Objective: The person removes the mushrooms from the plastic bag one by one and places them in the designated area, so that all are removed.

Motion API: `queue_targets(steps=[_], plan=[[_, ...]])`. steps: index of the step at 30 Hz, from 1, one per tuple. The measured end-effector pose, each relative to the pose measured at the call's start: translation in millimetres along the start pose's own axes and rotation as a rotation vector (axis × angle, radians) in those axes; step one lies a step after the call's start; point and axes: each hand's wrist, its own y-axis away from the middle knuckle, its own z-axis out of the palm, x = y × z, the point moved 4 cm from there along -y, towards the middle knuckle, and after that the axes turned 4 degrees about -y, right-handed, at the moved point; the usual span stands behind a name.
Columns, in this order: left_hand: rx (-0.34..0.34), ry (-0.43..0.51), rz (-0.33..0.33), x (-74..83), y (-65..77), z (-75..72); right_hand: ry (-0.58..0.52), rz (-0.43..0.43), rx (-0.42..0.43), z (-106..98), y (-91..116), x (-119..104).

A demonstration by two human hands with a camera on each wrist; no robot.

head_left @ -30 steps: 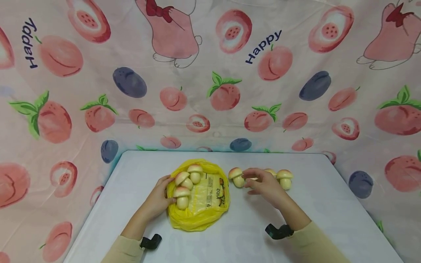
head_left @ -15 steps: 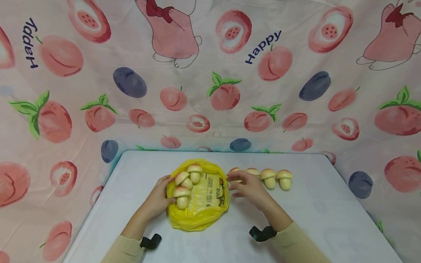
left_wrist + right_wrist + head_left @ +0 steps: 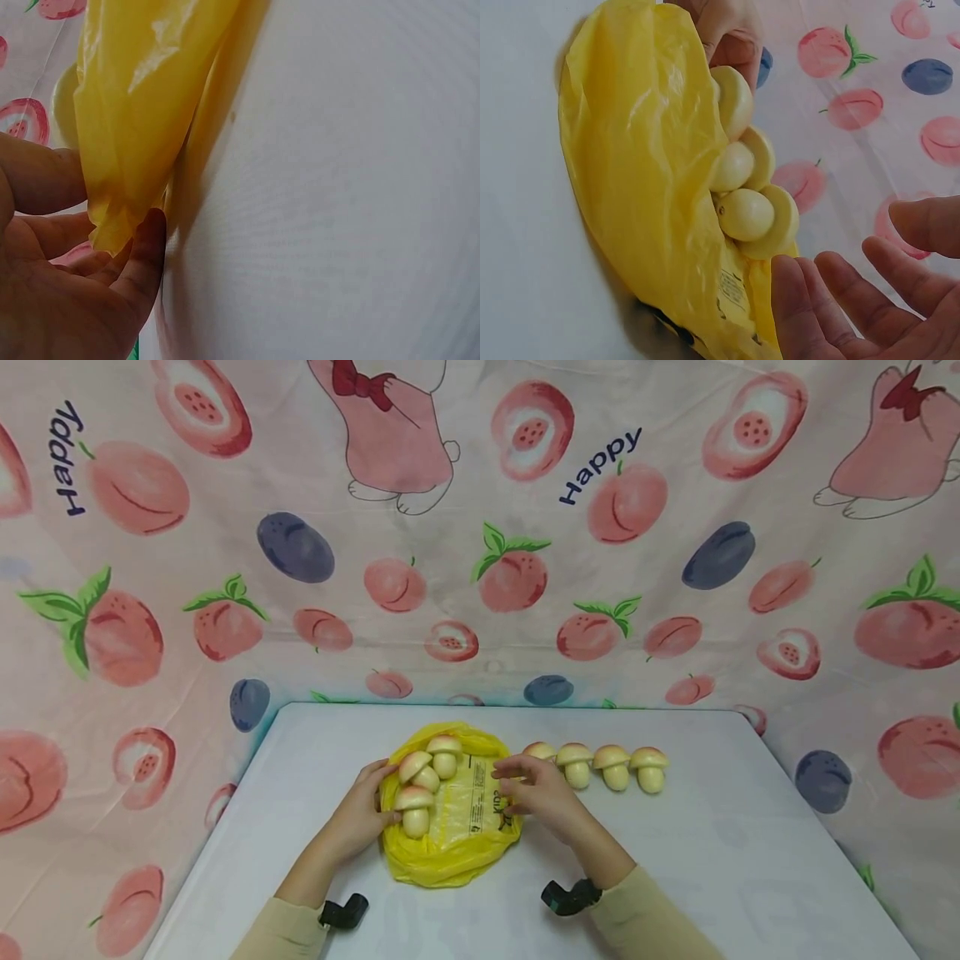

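A yellow plastic bag (image 3: 450, 872) lies with its mouth spread wide on the table. Inside, along its left side, are three toy mushrooms (image 3: 414, 814) with cream stems and reddish caps. My left hand (image 3: 358, 817) grips the bag's left edge, thumb on the rim; the left wrist view shows the bag's yellow film (image 3: 142, 112) between thumb and fingers. Over the bag's right rim hovers my right hand (image 3: 546, 795), its fingers loosely spread and holding nothing. In the right wrist view those fingers (image 3: 859, 296) are beside the bag's mouth, apart from the mushrooms (image 3: 746, 214).
Several more mushrooms (image 3: 612, 768) stand in a row right of the bag; my right hand partly hides the leftmost one (image 3: 537, 750). The white table (image 3: 720, 843) ends at a fruit-print cloth (image 3: 450, 585) behind. Each wrist wears a black camera (image 3: 572, 897).
My right hand has moved left from in front of the mushroom row to over the bag's right rim, uncovering most of the row. My left hand and the bagged mushrooms have stayed put.
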Motion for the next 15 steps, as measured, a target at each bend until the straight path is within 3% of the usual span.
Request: queue_targets(steps=[15], plan=[[-0.005,0.005,0.007,1.1,1.1,-0.3,-0.062,0.028,-0.038,43,-10,7]])
